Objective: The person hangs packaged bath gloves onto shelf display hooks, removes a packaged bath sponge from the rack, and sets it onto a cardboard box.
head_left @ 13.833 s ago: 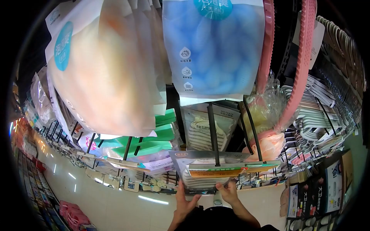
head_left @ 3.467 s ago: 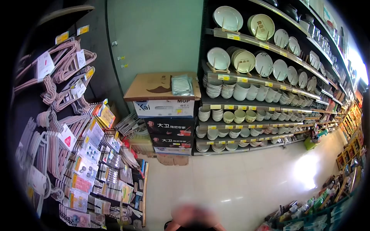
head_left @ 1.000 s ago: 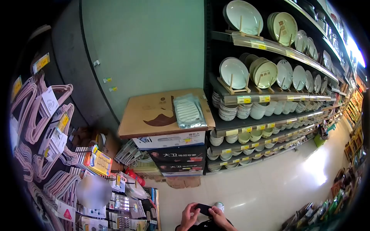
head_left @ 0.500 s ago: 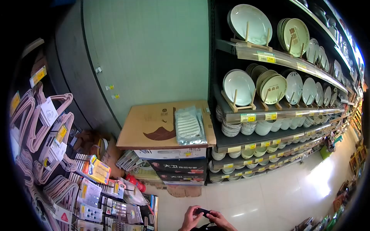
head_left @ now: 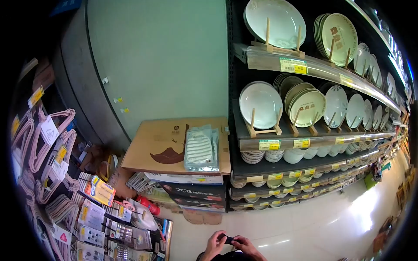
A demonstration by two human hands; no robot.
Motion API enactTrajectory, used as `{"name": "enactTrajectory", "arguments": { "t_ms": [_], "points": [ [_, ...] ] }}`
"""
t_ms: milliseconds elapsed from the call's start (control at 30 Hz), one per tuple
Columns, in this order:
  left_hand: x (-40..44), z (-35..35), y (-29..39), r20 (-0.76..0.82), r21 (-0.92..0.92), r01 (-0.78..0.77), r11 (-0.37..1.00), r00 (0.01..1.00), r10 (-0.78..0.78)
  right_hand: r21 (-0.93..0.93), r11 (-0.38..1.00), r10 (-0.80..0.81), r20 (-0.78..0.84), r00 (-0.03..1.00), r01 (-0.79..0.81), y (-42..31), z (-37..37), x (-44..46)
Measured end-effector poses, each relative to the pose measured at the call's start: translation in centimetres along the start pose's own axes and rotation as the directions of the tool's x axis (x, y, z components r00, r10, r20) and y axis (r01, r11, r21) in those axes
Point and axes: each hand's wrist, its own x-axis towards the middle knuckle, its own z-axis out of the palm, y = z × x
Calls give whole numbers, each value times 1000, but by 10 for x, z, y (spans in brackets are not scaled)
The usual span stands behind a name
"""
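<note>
Near the bottom centre, my left hand (head_left: 215, 244) and my right hand (head_left: 245, 247) hold a small dark object (head_left: 228, 239) between them, one at each end. What the object is cannot be made out. Beyond my hands stands a stack of cartons with a brown cardboard box (head_left: 146, 143) on top. Clear packets with white striped contents (head_left: 200, 148) lie on the right part of that box, apart from both hands.
Shelves at the right bear white plates (head_left: 261, 105), cream plates (head_left: 308, 107) and bowls. Hangers (head_left: 39, 152) and carded goods (head_left: 92, 215) hang at the left. A red object (head_left: 148, 205) sits beside the cartons, above the pale tiled floor (head_left: 300, 226).
Compared with half a second ago, the cartons and packets appear slightly further left and lower, and the near plates look larger. Both hands still hold the dark object.
</note>
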Motion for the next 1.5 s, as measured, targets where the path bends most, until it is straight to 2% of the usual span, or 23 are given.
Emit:
{"name": "enactTrajectory", "arguments": {
  "t_ms": [100, 200, 267, 300, 333, 433, 533, 567, 600, 633, 667, 767, 800, 867, 933, 1000, 1067, 1133, 1167, 1200, 1233, 1333, 1500],
  "points": [
    [13, 20, -15, -116, -47, -109, 993, 988, 103, -31, 997, 77, 43, 996, -76, -5, -20, 4],
    [18, 27, -6, -167, 24, -76, 997, 983, 79, -71, 993, 96, 22, 995, -94, -9, -32, 5],
    [20, 31, -20, -207, 166, -104, 981, 969, 138, 15, 991, 133, 37, 990, -133, -7, -39, 8],
    [20, 27, 4, -191, 80, -100, 992, 975, 113, 41, 988, 147, 62, 987, -150, -10, -41, 10],
    [21, 26, 6, -199, 94, -139, 986, 968, 156, 55, 988, 137, 70, 988, -141, -11, -42, 13],
    [25, 17, 2, -221, 143, -67, 987, 970, 98, 38, 981, 187, 63, 980, -190, -7, -44, 28],
    [41, 2, -8, -286, 140, -32, 990, 956, 71, 38, 995, 89, 19, 996, -90, -8, -39, 51],
    [52, -6, -10, -294, 153, -63, 986, 950, 107, 65, 996, 57, 13, 998, -58, -8, -39, 61],
    [63, -16, -13, -298, 167, -92, 982, 945, 139, -28, 993, -119, -39, 992, 118, -1, -36, 75],
    [73, -25, -15, -299, 176, -119, 977, 939, 169, -133, 982, -144, -89, 986, 132, 1, -37, 83],
    [87, -37, -11, -298, 214, -146, 966, 932, 207, -241, 961, -173, -137, 975, 137, -20, -33, 94],
    [123, -76, 20, -304, 208, -160, 965, 927, 219, -255, 942, -285, -258, 923, 220, -93, -3, 112],
    [140, -91, 33, -319, 198, -193, 961, 914, 249, -244, 929, -343, -276, 898, 279, -114, 4, 126],
    [168, -118, 54, -366, 202, -283, 938, 866, 340, -392, 796, -570, -224, 791, 462, -152, 16, 156],
    [201, -149, 82, -347, 373, -445, 814, 747, 567, -538, 690, -678, -248, 692, 484, -210, 44, 182],
    [237, -172, 99, -324, 429, -458, 779, 727, 606, -764, 489, -788, -178, 590, 422, -254, 62, 216],
    [277, -188, 111, -230, 592, -492, 638, 656, 719, -839, 367, -864, -148, 481, 401, -269, 74, 256],
    [310, -197, 103, -140, 687, -447, 573, 692, 708, -933, 248, -872, -97, 479, 262, -267, 79, 287],
    [315, -195, 96, -131, 760, -354, 545, 738, 662, -965, 182, -873, -70, 484, 190, -266, 82, 298],
    [314, -191, 96, -130, 824, -256, 505, 782, 609, -975, 168, -872, -78, 484, 145, -265, 86, 303],
    [314, -190, 90, -101, 860, -246, 448, 778, 620, -983, 153, -869, -86, 488, 98, -263, 90, 305],
    [318, -194, 85, -120, 790, -274, 549, 808, 577, -990, 136, -858, -102, 503, 30, -265, 93, 306],
    [320, -187, 92, -133, 804, -280, 525, 775, 618, -989, 149, -866, -128, 484, 6, -267, 94, 307]
  ]
}}
